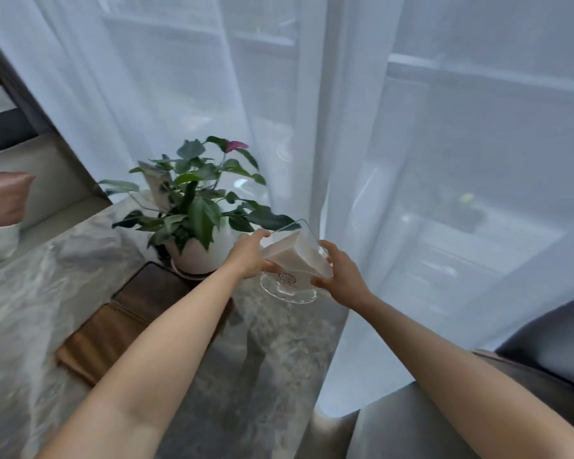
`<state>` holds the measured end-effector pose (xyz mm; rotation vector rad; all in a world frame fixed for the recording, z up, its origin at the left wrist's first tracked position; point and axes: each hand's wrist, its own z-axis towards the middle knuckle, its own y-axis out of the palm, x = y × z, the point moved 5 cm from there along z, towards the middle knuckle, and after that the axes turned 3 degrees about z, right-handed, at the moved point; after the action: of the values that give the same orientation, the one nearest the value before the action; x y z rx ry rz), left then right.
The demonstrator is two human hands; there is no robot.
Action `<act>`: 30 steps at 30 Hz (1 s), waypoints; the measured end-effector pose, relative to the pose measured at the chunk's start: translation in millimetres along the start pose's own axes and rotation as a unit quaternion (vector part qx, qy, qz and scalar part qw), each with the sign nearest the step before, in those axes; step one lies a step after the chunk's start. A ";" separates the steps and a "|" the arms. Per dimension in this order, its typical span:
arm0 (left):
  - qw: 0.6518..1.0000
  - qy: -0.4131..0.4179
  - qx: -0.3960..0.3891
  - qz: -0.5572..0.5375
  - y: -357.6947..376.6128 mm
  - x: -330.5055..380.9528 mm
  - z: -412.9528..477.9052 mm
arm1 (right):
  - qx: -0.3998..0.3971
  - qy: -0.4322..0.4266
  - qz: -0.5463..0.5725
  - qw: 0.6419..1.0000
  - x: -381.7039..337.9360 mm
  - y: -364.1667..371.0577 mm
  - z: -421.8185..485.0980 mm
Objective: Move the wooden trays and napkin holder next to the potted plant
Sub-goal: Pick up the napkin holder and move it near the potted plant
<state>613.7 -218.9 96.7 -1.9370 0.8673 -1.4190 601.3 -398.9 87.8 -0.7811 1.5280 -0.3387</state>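
A clear glass napkin holder (294, 260) filled with white napkins hangs tilted just above the marble table, right of the potted plant (198, 207) in its white pot. My left hand (251, 253) grips its left side and my right hand (340, 276) grips its right side. Two dark wooden trays (140, 313) lie on the table in front of the pot, partly hidden under my left forearm.
The marble table (47, 293) runs left and toward me. Sheer white curtains (411, 160) hang right behind the plant and holder. A grey chair back (544, 342) stands at lower right. Cushions (0, 200) rest on a sofa at far left.
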 end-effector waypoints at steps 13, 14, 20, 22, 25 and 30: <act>0.999 -0.024 -0.036 0.017 34.2 2.5 29.1 | -0.021 0.037 0.015 0.999 38.4 8.6 18.2; 0.999 -0.026 -0.038 0.016 35.1 1.8 29.9 | -0.022 0.039 0.015 0.999 39.0 9.0 18.9; 0.998 -0.024 -0.043 0.029 38.1 3.0 34.6 | -0.025 0.046 0.017 0.998 41.2 8.7 19.0; 0.998 -0.021 -0.048 0.020 39.6 4.1 34.6 | -0.026 0.050 0.012 0.998 42.1 8.2 18.8; 0.998 -0.013 -0.052 0.028 42.8 5.1 34.9 | -0.023 0.054 0.002 0.998 45.1 6.3 18.4; 0.997 0.002 -0.049 0.057 52.2 7.6 28.8 | -0.023 0.063 -0.012 0.998 47.9 4.4 14.7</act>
<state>634.6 -255.0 53.4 -1.9234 1.0512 -1.3361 617.0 -423.4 46.8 -0.8282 1.6504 -0.3764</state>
